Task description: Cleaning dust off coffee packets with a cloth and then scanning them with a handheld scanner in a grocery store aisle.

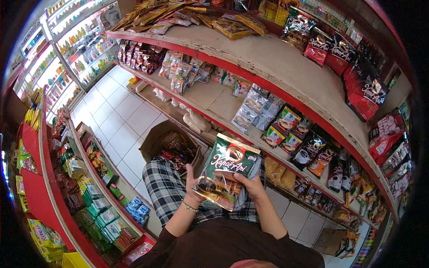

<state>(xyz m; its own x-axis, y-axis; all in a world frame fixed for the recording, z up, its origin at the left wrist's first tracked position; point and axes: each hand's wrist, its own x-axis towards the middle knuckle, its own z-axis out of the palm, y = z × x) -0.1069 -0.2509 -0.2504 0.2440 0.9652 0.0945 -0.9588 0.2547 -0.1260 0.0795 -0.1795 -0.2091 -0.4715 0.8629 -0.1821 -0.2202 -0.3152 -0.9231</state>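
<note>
Above my lap, a green and black Kapal Api coffee pack is tilted, its printed front facing up. My right hand grips its right side, with the thumb pressed on the front. At the lower left edge is my left hand; its thumb stands up clear of the pack and its fingers pass out of sight behind it. Some grey cloth shows beside the pack's right edge. Close to my left knee, an open cardboard box on the floor contains dark and red packets.
Ahead curves a red-edged shelf unit with coffee packs on top and sachets below. On the left, another shelf carries small boxes and packets. A second cardboard box stands at the lower right on the tiled floor.
</note>
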